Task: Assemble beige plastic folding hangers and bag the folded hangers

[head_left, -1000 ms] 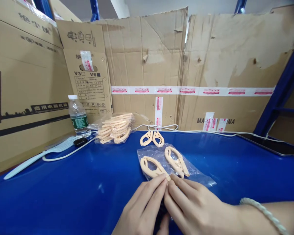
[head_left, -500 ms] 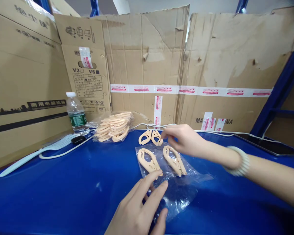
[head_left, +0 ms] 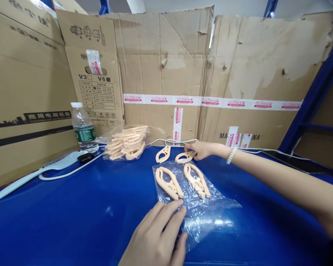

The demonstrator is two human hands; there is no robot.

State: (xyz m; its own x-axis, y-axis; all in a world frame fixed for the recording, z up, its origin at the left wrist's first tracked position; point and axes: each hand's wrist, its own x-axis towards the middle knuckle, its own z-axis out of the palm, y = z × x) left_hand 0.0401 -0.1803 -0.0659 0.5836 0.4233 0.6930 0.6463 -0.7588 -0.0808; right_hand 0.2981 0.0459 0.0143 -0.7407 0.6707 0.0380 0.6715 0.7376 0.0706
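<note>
On the blue tabletop [head_left: 72, 214] lay the clear plastic bag [head_left: 199, 225], thin, limp and probably slippery, best taken by an edge; my left hand [head_left: 157, 236] rested at its near-left edge, fingers slightly apart, no grip visible. Two beige looped pieces [head_left: 166, 189] lay flat on or in the bag (I could not tell which), presumably light and stiff, with slim loops to be spared from bending. Beyond the bag, my right hand [head_left: 202, 149] had its fingers apparently clamped on the narrow end of the far-right piece [head_left: 188, 157], a sounder hold than its thin loop.
</note>
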